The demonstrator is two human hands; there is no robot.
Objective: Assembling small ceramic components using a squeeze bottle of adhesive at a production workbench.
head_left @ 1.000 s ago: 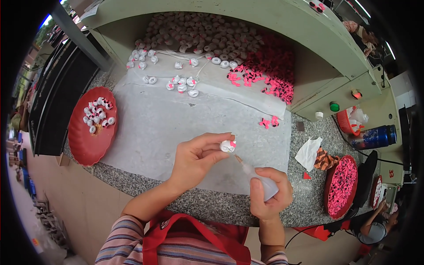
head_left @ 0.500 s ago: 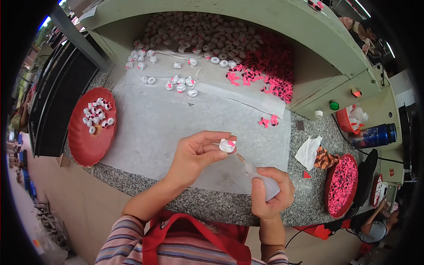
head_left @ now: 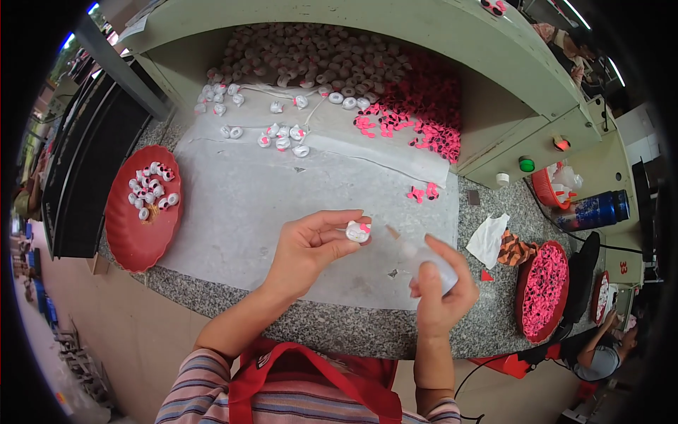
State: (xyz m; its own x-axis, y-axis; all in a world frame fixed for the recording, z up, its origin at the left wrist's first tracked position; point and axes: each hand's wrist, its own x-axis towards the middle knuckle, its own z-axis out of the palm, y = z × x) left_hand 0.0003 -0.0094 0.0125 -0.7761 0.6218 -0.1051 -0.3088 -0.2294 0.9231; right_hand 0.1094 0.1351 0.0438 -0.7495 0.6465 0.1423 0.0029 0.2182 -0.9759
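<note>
Between the thumb and fingertips of my left hand [head_left: 307, 246] is a small white cat-like head figure [head_left: 358, 231] with a pink bow. My right hand [head_left: 446, 290] is wrapped round a translucent white squeeze bottle [head_left: 436, 268], blurred by motion. The bottle's thin brownish nozzle [head_left: 393, 232] points up and left, a short gap to the right of the figure. Beneath both hands lies a white sheet [head_left: 240, 212]. Several loose white heads [head_left: 284, 137] rest farther back on it, and pink bow-like pieces [head_left: 424, 192] lie toward its right.
A red scalloped dish [head_left: 131, 237] with finished-looking heads stands left. Another red dish [head_left: 526, 311] holds pink pieces at right, beside a crumpled white cloth [head_left: 487, 240] and a blue can [head_left: 597, 210]. Heaps of white heads [head_left: 311, 60] fill the green shelf [head_left: 494, 134]. A person [head_left: 600, 357] sits far right.
My right hand has moved right with the squeeze bottle, drawing its nozzle away from the white head. My left hand keeps holding the head almost in place.
</note>
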